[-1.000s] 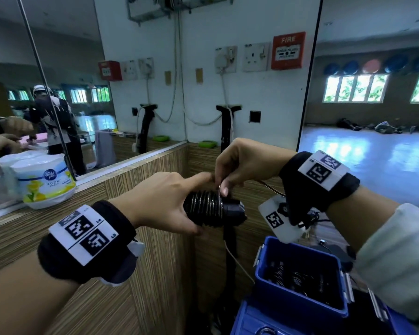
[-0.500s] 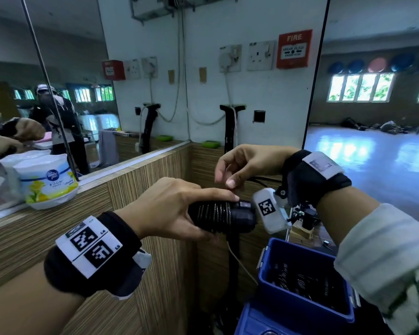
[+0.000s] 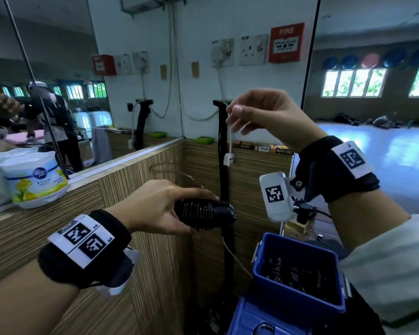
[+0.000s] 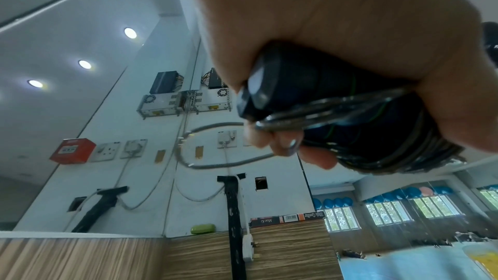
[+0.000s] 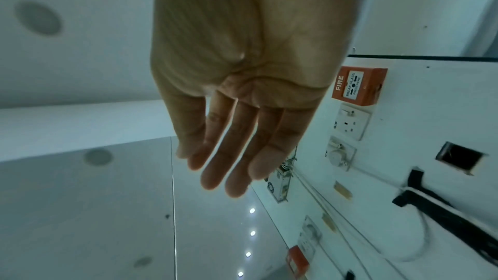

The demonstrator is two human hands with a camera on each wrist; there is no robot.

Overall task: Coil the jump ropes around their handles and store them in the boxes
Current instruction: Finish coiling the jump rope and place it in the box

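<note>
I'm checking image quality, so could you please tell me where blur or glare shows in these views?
Head view: sharp overall, windows glare. Left wrist view: coiled jump rope and left hand softly blurred, ceiling lights flare. Right wrist view: right hand backlit, fingertips smeared.

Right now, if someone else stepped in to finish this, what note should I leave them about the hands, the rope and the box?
Left hand: grips the jump rope, its cord coiled around the two black handles held together.
Right hand: raised above it, fingers straight, holding nothing.
Blue box: open, below and to the right, with coiled ropes already inside.
Done: this rope looks fully wound; the wrist view is too blurred to tell whether the end is tucked in.
Left: lower the bundle into the box, then probably close the lid.
</note>
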